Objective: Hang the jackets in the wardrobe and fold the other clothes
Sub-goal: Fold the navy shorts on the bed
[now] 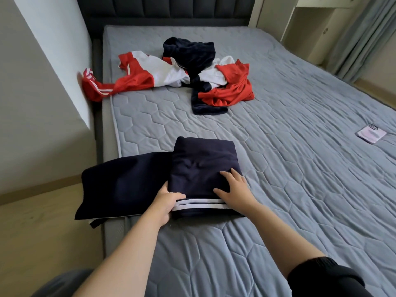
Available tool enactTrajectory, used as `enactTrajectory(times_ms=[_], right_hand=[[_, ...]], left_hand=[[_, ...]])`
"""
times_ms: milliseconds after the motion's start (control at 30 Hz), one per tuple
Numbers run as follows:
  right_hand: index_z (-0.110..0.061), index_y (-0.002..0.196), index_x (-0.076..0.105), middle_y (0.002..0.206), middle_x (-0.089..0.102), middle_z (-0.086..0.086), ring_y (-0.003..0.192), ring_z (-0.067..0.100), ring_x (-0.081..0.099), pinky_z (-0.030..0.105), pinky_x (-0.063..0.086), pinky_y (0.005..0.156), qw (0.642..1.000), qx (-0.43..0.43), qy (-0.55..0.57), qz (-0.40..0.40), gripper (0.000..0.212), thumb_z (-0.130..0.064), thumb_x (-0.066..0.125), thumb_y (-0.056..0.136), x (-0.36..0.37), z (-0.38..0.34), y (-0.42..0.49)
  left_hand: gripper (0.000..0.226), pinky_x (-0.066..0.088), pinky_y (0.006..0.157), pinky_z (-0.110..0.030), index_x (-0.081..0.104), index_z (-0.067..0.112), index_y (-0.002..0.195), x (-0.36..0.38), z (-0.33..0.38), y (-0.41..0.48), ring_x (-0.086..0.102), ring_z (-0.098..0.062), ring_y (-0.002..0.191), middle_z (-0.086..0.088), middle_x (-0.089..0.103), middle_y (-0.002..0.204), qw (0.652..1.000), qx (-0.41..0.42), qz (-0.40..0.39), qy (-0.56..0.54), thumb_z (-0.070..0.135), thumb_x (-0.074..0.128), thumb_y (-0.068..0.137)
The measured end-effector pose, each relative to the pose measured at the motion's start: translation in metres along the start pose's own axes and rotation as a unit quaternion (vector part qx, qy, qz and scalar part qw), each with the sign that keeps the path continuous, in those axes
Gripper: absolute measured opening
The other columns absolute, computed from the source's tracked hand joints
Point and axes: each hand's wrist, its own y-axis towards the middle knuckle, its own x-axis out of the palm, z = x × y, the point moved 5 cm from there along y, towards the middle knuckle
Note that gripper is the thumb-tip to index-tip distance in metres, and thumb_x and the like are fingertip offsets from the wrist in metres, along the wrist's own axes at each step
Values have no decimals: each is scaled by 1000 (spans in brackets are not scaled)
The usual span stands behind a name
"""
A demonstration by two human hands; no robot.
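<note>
Left to right.

Unfolded leg section of the navy pants (pixel 126 181) lies flat, left of the left fingers, its outer end overhanging the mattress (pixel 300 168) edge. Soft, limp knit, light; it will sag off the edge when lifted, so support it from under rather than drag it.

Left hand (pixel 166 201): fingers curled together around the left edge of the folded stack, thumb on top, the rest tucked under the fold. Clamped on cloth, right at the white stripes (pixel 199 204), which start at its fingertips and run right.

Folded stack (pixel 203 168) sits between the two hands and extends away from both sets of fingers. Several layers deep, so springy; top layer looks smooth enough to slide on the one below. Best grip, I think: pinch all layers at the fold edge, as the left hand does.

Right hand (pixel 234 190): fingers spread apart, flat, palm down on the stack's near right corner. Pressing, not gripping. Good as a hold-down while the left side comes over.

Beyond both hands' fingertips, well apart: red, white and navy pile (pixel 192 76), crumpled, one red sleeve (pixel 96 88) hanging over the bed's left edge. Thin and slick by the sheen; likely slippery. Can't tell which items are jackets.

Far right of the right fingers: a phone (pixel 371 133), clear of the work.
</note>
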Motion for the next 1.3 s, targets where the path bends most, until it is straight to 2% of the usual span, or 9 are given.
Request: enactTrajectory(times_ms=[100,233,433,567,700,900,1100,1167,1300], right_hand=[[-30,149,18,159,2,1,146,19,1,32,9,116,997,-57,-50,8,76,-52,55,87,9,8,-15],[-33,150,5,159,-4,-2,146,17,-5,30,3,117,984,-105,-141,25,79,-55,50,89,23,22,-33],[-11,133,53,141,45,19,127,39,45,49,42,101,962,-174,-127,165,62,-23,77,77,17,10,-47],[-4,115,61,131,53,18,115,38,55,47,46,94,952,-203,-100,206,59,-20,85,64,18,11,-56],[0,99,65,123,56,22,108,39,58,45,50,90,941,-236,-95,224,47,-6,84,56,14,14,-59],[-6,69,62,76,56,8,69,27,50,32,43,70,896,-294,-168,287,17,5,65,58,8,1,-63],[-8,58,50,56,43,5,48,26,42,30,34,54,895,-274,-185,298,17,9,49,60,-3,6,-63],[-6,58,49,55,45,5,48,27,44,33,39,52,903,-234,-160,321,12,0,44,67,-7,16,-65],[-5,81,64,83,60,8,80,25,50,32,40,74,912,-246,-169,281,28,-23,76,63,6,25,-74]], left_hand=[[35,49,83,-32,57,14,109,-7,-3,0,62,-24,89,-10,66,101,1000,4,-2,11,-8,61,81],[23,43,77,-26,60,15,102,-15,2,-2,59,-21,90,-2,64,96,966,80,94,227,19,68,81],[37,40,78,-25,55,13,119,-15,-2,-1,59,-23,100,-3,64,109,968,72,59,233,24,65,85],[40,41,72,-32,54,14,113,-13,23,-24,55,-27,98,-5,58,107,841,252,220,425,28,71,80],[33,45,58,-35,59,9,63,22,38,-54,53,-26,68,-4,53,70,695,522,96,485,25,87,57],[32,29,82,-23,56,23,104,40,5,-46,45,-15,97,6,51,101,619,420,-43,662,45,60,80],[30,43,64,-25,57,17,84,36,9,-56,54,-17,77,2,56,84,580,427,-44,692,7,71,59],[25,37,72,-25,51,18,95,29,6,-51,48,-18,91,3,51,98,589,395,-34,704,6,58,74],[24,31,75,-23,47,20,100,25,5,-47,42,-16,97,5,46,101,591,376,-10,714,10,54,79]])
